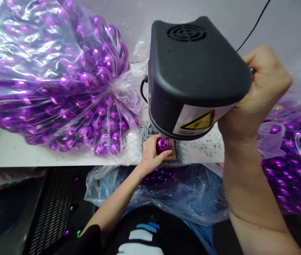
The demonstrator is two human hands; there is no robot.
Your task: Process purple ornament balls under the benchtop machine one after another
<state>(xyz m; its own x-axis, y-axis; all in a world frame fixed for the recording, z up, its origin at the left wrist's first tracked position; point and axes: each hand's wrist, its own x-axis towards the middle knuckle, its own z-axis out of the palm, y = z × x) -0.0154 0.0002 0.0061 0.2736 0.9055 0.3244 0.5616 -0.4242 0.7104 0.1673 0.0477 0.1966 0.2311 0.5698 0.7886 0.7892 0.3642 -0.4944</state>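
My left hand [150, 153] has its fingers curled round a shiny purple ball [162, 144], which looks like a Christmas bauble. The ball rests on a small brown block [172, 153] on a dark base plate, below a black machine head [195, 67] with a round vent and a yellow warning label [199, 120]. My right hand [265, 79] is closed in a fist at the machine's right side, round a handle of which only a small dark and red bit shows.
A big clear bag [60, 71] of purple baubles fills the left of the white table [4, 152]. More purple baubles [293, 173] in plastic are on the right. An open plastic bag [198, 191] holding purple baubles hangs at the table's front edge. Black flakes [206, 147] litter the tabletop.
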